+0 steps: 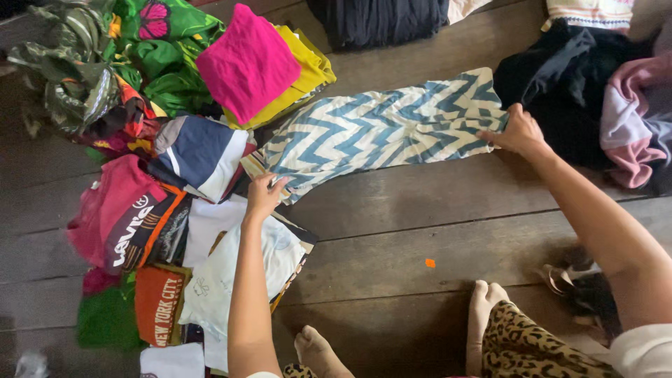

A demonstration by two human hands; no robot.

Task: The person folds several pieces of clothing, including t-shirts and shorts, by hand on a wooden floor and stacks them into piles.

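Observation:
A blue and cream zigzag-patterned cloth (381,129) lies stretched flat on the wooden floor (420,231). My left hand (264,196) pinches its near left end, beside the folded clothes. My right hand (519,131) grips its right end, next to a heap of dark garments. Both arms are extended, holding the cloth spread between them.
Folded clothes are stacked at left: a pink piece (246,61) on yellow ones, a navy and white shirt (201,154), white shirts (231,269), an orange one (159,304). Crumpled green fabrics (98,63) lie at top left. Dark and pink garments (595,91) pile at right. My feet (483,308) rest near.

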